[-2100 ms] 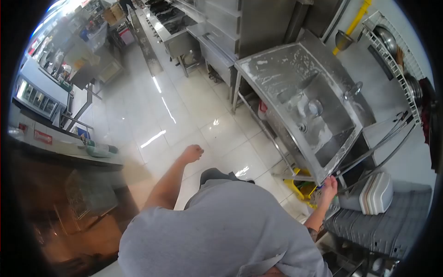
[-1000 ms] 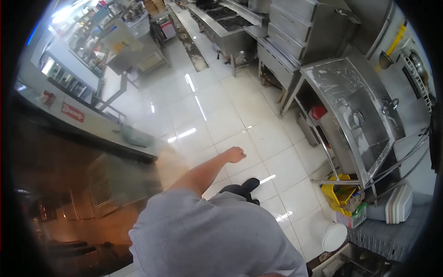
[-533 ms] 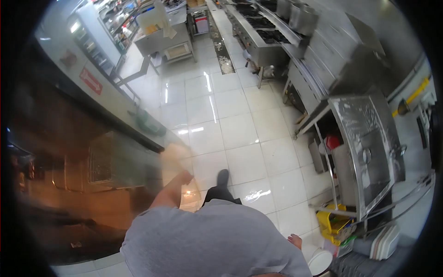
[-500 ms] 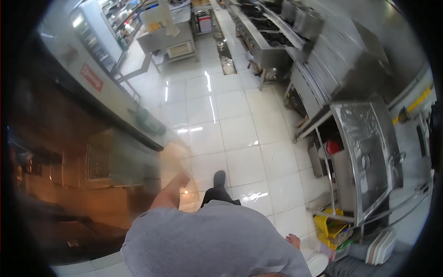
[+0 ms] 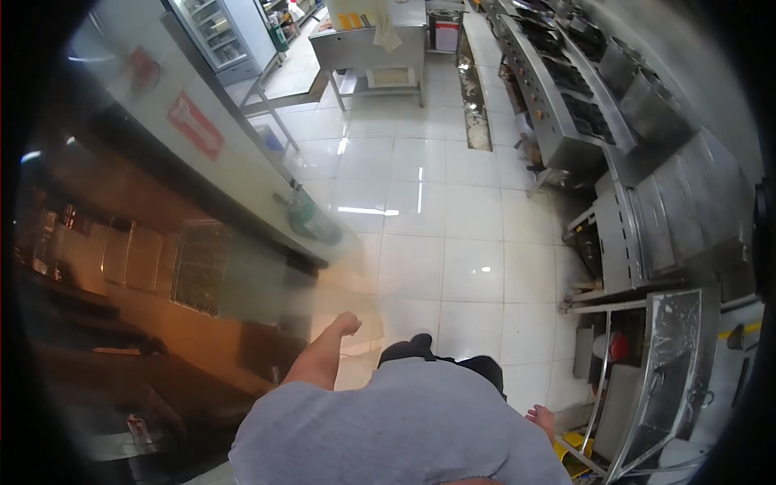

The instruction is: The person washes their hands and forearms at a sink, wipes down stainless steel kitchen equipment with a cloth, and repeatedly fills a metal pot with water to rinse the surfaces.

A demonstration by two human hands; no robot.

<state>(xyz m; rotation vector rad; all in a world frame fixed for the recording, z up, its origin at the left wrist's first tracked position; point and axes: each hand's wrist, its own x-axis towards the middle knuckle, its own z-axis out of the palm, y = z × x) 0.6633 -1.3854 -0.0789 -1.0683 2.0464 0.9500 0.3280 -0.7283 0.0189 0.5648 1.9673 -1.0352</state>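
Yellow bin [image 5: 571,464] lies right of the right hand [image 5: 541,419], its fingers half-spread, empty. Left hand [image 5: 347,323] curls inward; contents hidden.

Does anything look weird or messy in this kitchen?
Yes: the dark floor strip near the stove has pale blotches. It looks odd against the shiny white tiles, though I can't tell what the blotches are.

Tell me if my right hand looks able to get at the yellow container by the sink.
Probably yes: the right hand appears near the yellow container, but a metal bar crosses in front of it, so the hand may need to go around.
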